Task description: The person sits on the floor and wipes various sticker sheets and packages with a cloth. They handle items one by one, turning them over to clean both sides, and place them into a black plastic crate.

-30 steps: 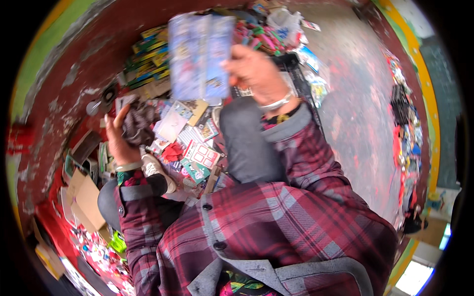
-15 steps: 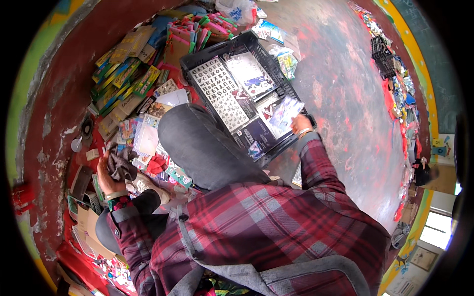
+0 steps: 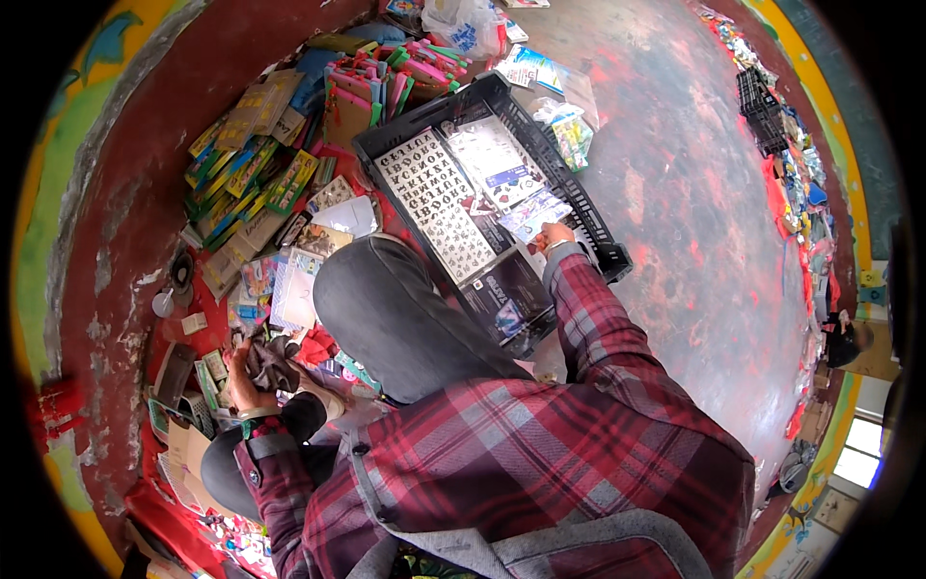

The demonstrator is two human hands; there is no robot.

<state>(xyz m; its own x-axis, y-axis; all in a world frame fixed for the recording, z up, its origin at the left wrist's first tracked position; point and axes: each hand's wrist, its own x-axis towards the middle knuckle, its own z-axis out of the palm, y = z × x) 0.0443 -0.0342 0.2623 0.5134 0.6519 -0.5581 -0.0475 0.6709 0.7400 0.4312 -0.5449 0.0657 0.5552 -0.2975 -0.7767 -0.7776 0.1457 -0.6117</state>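
My right hand (image 3: 553,234) is closed on the edge of a flat, glossy purple-and-white packet (image 3: 533,213). It hangs over the right part of a black plastic crate (image 3: 600,232). Inside the crate, sheets of black letters and small figures (image 3: 424,183) lie along the left side. A white packet with a purple label (image 3: 490,154) is at the far right, and a dark flat box (image 3: 506,292) fills the near end. On the left, my left hand (image 3: 249,381) grips a dark, crumpled cloth (image 3: 272,365) near my shoe (image 3: 320,394).
Stacked yellow-green boxes (image 3: 253,166) and pink-and-green bundles (image 3: 371,82) are heaped beyond the crate on the left. Notebooks (image 3: 296,289) lie beside my knee. Plastic-wrapped goods (image 3: 571,137) touch the crate's far side. A black crate (image 3: 762,111) stands among goods along the right wall.
My right hand has moved left and slightly away from me, bringing the packet lower over the crate's middle. My left hand has shifted right and nearer to me with the cloth.
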